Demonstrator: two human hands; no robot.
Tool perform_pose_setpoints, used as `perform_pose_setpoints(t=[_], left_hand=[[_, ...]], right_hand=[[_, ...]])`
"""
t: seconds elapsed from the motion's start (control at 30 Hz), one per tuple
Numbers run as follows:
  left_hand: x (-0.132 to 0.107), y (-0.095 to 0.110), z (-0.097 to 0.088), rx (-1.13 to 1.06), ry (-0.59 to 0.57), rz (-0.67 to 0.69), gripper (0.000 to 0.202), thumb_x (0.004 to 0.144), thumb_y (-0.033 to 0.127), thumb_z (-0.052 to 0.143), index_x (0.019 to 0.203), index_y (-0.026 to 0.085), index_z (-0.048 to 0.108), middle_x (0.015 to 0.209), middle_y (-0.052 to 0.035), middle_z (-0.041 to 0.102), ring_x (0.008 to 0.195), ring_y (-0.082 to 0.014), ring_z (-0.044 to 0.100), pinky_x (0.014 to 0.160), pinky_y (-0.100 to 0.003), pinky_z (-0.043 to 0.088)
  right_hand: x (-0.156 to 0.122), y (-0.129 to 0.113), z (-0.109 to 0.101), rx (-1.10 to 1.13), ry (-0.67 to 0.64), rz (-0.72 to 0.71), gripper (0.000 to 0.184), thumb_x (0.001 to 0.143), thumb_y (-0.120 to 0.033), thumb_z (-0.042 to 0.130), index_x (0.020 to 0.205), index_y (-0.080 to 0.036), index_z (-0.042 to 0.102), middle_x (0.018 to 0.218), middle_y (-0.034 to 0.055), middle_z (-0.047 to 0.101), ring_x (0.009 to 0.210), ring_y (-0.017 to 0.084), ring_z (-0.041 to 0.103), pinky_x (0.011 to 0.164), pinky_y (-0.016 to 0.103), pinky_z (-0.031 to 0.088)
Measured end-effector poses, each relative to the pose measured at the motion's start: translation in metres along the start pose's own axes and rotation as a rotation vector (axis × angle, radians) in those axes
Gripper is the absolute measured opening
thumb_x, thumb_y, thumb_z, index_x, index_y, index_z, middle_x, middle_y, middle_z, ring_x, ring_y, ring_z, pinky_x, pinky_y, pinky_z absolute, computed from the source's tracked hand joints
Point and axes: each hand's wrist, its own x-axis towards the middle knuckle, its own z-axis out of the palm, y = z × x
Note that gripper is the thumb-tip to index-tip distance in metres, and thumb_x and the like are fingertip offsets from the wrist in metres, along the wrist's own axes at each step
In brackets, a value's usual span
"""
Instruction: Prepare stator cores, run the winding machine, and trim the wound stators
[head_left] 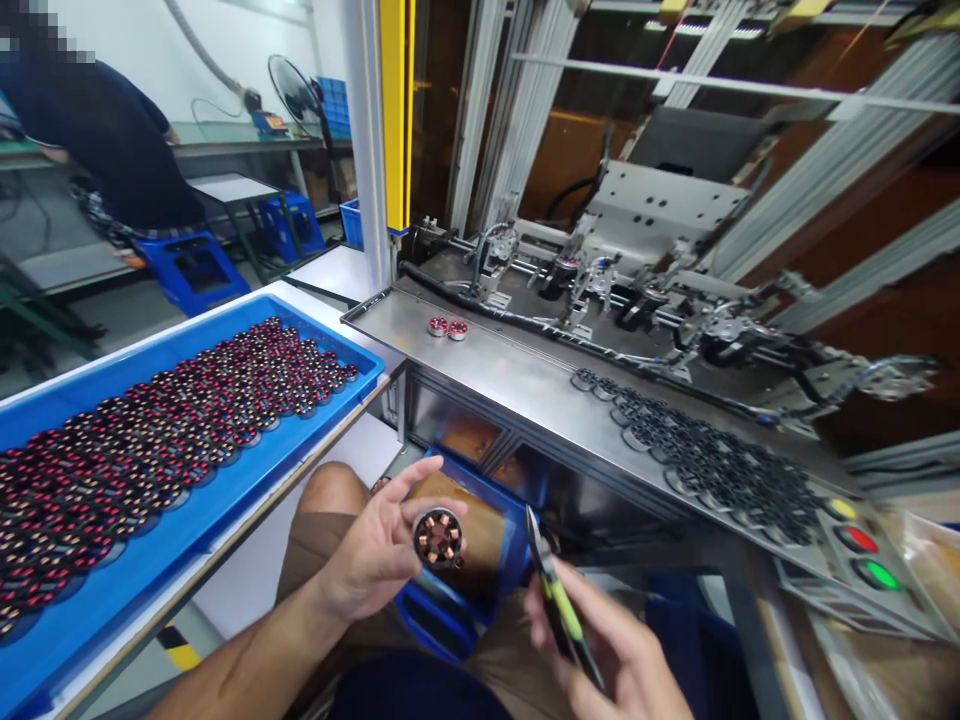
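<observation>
My left hand grips a small round motor stator with copper windings, its face turned up toward me, above my lap. My right hand is closed around a pair of small cutters with green-and-black handles; the tips point up and sit a little to the right of the stator, not touching it.
A blue tray full of several wound stators lies on the table at left. On the steel machine shelf sit two red stators and a batch of dark unwound cores. Coloured buttons are at right. Another person stands far left. A blue bin sits below.
</observation>
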Motion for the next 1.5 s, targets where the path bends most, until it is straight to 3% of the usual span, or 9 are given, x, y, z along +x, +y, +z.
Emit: perform_pose_setpoints(t=[0.1,0.2,0.37,0.57,0.77,0.97,1.2,1.33,1.5], left_hand=[[-0.011,-0.002,-0.009,0.152,0.054,0.033,0.072,0.064,0.015,0.087,0.128,0.031,0.058,0.110,-0.0048,0.073,0.092,-0.0160,0.072,0.080,-0.021,0.056],[-0.031,0.010,-0.019,0.391,0.158,0.077,0.071,0.066,0.013,0.084,0.129,0.030,0.056,0.110,-0.0048,0.068,0.096,-0.0176,0.070,0.084,-0.025,0.055],[-0.064,0.089,-0.053,0.975,0.505,0.130,0.062,0.075,0.025,0.077,0.131,0.023,0.050,0.112,-0.0073,0.063,0.105,-0.0210,0.066,0.093,-0.032,0.051],[-0.068,0.176,-0.130,1.862,0.707,0.173,0.045,0.076,0.031,0.070,0.117,0.019,0.058,0.109,-0.0079,0.068,0.105,-0.0263,0.063,0.101,-0.048,0.045],[-0.027,0.161,-0.189,1.984,0.532,0.115,0.035,0.068,0.018,0.075,0.102,0.021,0.067,0.107,-0.0063,0.069,0.108,-0.0262,0.059,0.099,-0.043,0.042],[-0.016,0.157,-0.216,2.032,0.644,0.141,0.043,0.073,0.021,0.072,0.115,0.020,0.061,0.118,-0.0098,0.062,0.114,-0.0291,0.052,0.101,-0.047,0.037],[-0.001,0.172,-0.180,2.022,0.647,0.246,0.054,0.073,0.034,0.074,0.122,0.020,0.056,0.125,-0.0116,0.057,0.120,-0.0329,0.048,0.105,-0.050,0.034],[0.077,0.191,-0.131,1.921,0.532,0.372,0.056,0.080,0.041,0.068,0.128,0.017,0.052,0.137,-0.0140,0.051,0.133,-0.0334,0.038,0.114,-0.050,0.024],[0.199,0.169,-0.094,1.695,0.382,0.259,0.044,0.087,0.030,0.064,0.126,0.015,0.053,0.104,-0.0086,0.068,0.099,-0.0238,0.064,0.096,-0.046,0.047]], right_hand=[[0.074,-0.010,-0.025,-0.500,0.205,-0.210,0.060,0.076,-0.016,0.055,0.135,-0.024,0.056,0.111,0.0106,0.061,0.100,0.024,0.062,0.090,0.037,0.051],[0.161,-0.001,-0.050,-0.864,0.326,-0.118,0.060,0.071,-0.020,0.058,0.130,-0.014,0.061,0.108,0.0133,0.060,0.093,0.025,0.063,0.089,0.037,0.052],[0.258,0.034,-0.058,-0.930,0.367,-0.127,0.050,0.075,-0.031,0.060,0.120,-0.008,0.067,0.107,0.0179,0.063,0.102,0.031,0.061,0.094,0.043,0.049],[0.287,0.066,-0.058,-0.957,0.393,-0.262,0.047,0.081,-0.046,0.052,0.103,-0.008,0.071,0.102,0.0201,0.064,0.100,0.034,0.058,0.095,0.051,0.045],[0.289,0.077,-0.063,-1.020,0.412,-0.322,0.050,0.083,-0.050,0.046,0.101,-0.010,0.071,0.100,0.0199,0.064,0.096,0.034,0.059,0.091,0.049,0.047],[0.283,0.074,-0.061,-1.059,0.389,-0.303,0.051,0.087,-0.048,0.045,0.107,-0.009,0.070,0.104,0.0201,0.063,0.100,0.032,0.057,0.094,0.046,0.045],[0.277,0.061,-0.052,-1.047,0.386,-0.228,0.047,0.086,-0.041,0.050,0.111,-0.006,0.069,0.105,0.0200,0.062,0.097,0.030,0.056,0.093,0.044,0.044],[0.273,0.053,-0.048,-1.038,0.372,-0.185,0.042,0.088,-0.038,0.051,0.113,-0.009,0.068,0.109,0.0180,0.060,0.099,0.028,0.054,0.094,0.041,0.043],[0.264,0.047,-0.047,-1.023,0.378,-0.141,0.033,0.091,-0.037,0.057,0.111,-0.013,0.063,0.113,0.0116,0.060,0.104,0.024,0.055,0.095,0.041,0.043]])
